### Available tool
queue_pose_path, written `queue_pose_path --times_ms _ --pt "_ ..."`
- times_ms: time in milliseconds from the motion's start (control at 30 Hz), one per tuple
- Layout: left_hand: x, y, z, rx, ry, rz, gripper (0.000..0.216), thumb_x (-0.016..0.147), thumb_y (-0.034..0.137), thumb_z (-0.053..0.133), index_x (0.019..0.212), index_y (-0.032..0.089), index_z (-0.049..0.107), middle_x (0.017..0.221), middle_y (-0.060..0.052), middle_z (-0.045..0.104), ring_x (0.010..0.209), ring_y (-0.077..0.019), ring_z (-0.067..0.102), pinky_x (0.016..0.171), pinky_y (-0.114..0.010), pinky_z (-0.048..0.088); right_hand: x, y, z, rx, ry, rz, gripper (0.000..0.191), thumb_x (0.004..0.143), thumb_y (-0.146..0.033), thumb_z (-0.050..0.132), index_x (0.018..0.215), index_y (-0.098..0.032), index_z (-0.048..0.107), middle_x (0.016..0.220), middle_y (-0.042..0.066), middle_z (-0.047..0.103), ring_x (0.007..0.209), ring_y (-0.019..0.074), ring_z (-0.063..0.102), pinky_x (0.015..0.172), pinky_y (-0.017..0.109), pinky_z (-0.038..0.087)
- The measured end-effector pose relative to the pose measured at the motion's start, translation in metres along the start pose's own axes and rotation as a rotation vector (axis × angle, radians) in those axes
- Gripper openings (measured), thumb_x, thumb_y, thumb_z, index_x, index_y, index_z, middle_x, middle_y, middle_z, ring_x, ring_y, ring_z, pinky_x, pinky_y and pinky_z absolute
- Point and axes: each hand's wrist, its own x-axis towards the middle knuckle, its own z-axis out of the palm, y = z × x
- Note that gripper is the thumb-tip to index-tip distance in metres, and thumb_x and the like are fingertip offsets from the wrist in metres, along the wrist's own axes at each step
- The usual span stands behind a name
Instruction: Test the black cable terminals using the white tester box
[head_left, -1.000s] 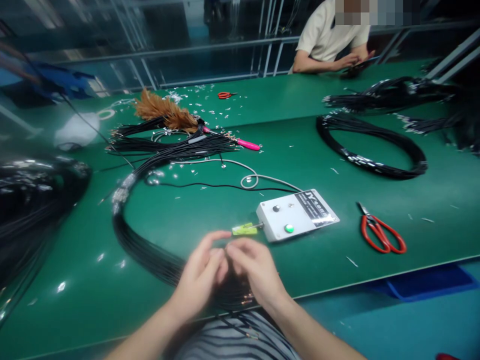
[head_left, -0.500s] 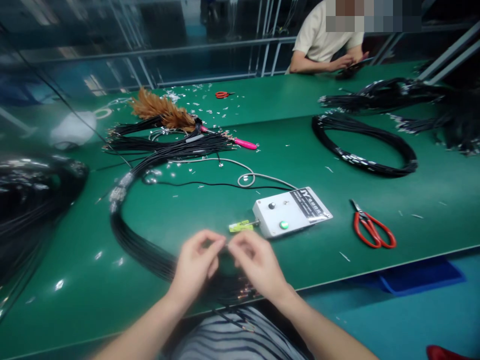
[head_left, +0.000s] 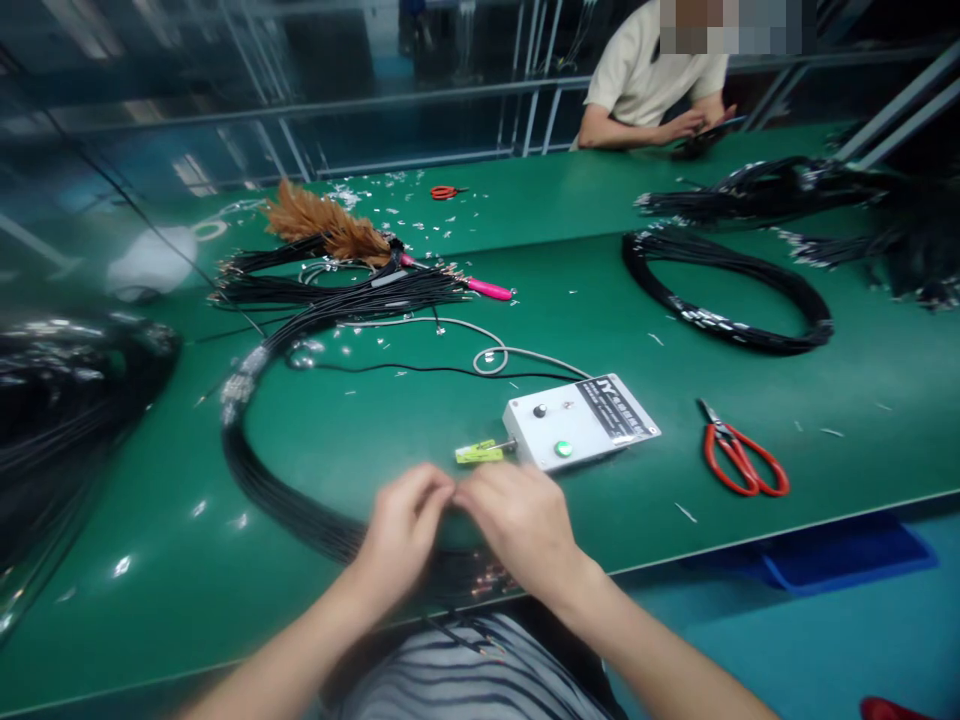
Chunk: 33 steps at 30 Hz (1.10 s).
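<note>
My left hand (head_left: 405,520) and my right hand (head_left: 517,510) meet fingertip to fingertip above the front edge of the table. Both are closed in a pinch; what lies between the fingers is too small and hidden to name. Below and behind them runs a bundle of black cables (head_left: 289,505), curving up to the left, its copper-coloured ends showing under my right hand. Just beyond my fingers stands a white control box (head_left: 559,425) with a knob and a green button. A yellow-green clip-like piece (head_left: 480,453) sticks out from its left side.
Red-handled scissors (head_left: 742,455) lie to the right, near the table edge. Behind them is a coil of black cable (head_left: 750,335). A brown feather duster (head_left: 326,225) with a pink handle rests at the back left. Across the table sits a person (head_left: 637,90) holding a flat device.
My right hand has turned over so that its back faces up more, and its fingers have closed further. My left hand stays almost in place.
</note>
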Motion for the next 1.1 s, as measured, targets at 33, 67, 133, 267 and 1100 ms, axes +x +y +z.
queue_pose_path --times_ms 33,67,133,267,1100 --pt "0.0 0.0 -0.001 0.072 -0.015 0.063 0.022 0.097 0.022 0.047 0.085 0.018 0.064 0.081 -0.004 0.064 0.076 -0.017 0.059 0.072 -0.027 0.046 0.001 0.001 0.0 -0.024 -0.005 -0.031 0.026 0.099 -0.024 0.052 0.077 -0.019 0.065 0.074 0.002 0.067 0.072 0.0178 0.058 0.065 0.033 0.03" --pt "0.0 -0.001 -0.002 0.134 -0.026 0.121 0.024 0.098 0.02 0.045 0.085 0.019 0.065 0.083 -0.005 0.064 0.078 -0.0176 0.059 0.075 -0.028 0.046 0.002 0.003 -0.002 -0.037 -0.01 -0.055 0.028 0.099 -0.023 0.051 0.075 -0.02 0.065 0.071 0.002 0.066 0.07 0.0173 0.057 0.064 0.034 0.029" --pt "0.001 -0.002 -0.004 0.193 -0.023 0.19 0.025 0.098 0.019 0.042 0.087 0.019 0.065 0.085 -0.006 0.064 0.079 -0.0181 0.059 0.076 -0.028 0.046 0.003 0.01 -0.007 -0.034 -0.009 -0.076 0.026 0.099 -0.025 0.052 0.079 -0.02 0.067 0.075 0.002 0.069 0.073 0.0174 0.058 0.066 0.033 0.029" --pt "0.01 -0.003 -0.006 0.141 0.059 0.11 0.021 0.098 0.023 0.047 0.086 0.019 0.063 0.081 -0.004 0.064 0.076 -0.0169 0.059 0.073 -0.026 0.045 0.016 0.033 -0.02 -0.086 -0.021 -0.034 0.015 0.094 -0.03 0.063 0.103 -0.02 0.069 0.105 0.004 0.074 0.099 0.0216 0.059 0.078 0.034 0.033" --pt "0.031 -0.009 0.01 0.167 0.14 -0.021 0.017 0.095 0.022 0.049 0.083 0.018 0.061 0.077 -0.001 0.063 0.071 -0.0159 0.058 0.068 -0.025 0.043 0.04 0.046 -0.007 -0.284 -0.194 -0.09 0.012 0.09 -0.021 0.065 0.078 -0.019 0.063 0.081 0.003 0.069 0.09 0.0222 0.058 0.083 0.04 0.027"
